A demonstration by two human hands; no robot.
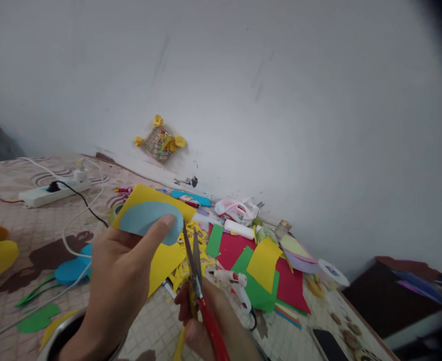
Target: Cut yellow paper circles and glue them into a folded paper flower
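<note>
Left fingers pinched a blue oval over yellow paper; beside them, scissors gripped by right fingers needed to hug its edge.

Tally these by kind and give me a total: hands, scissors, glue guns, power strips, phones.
Left hand and right hand: 2
Scissors: 1 pair
Glue gun: 1
Power strip: 1
Phone: 1
Total: 6

The oval is pale blue, the sheet yellow, the scissor handle red, the tablecloth beige-gridded.
</note>
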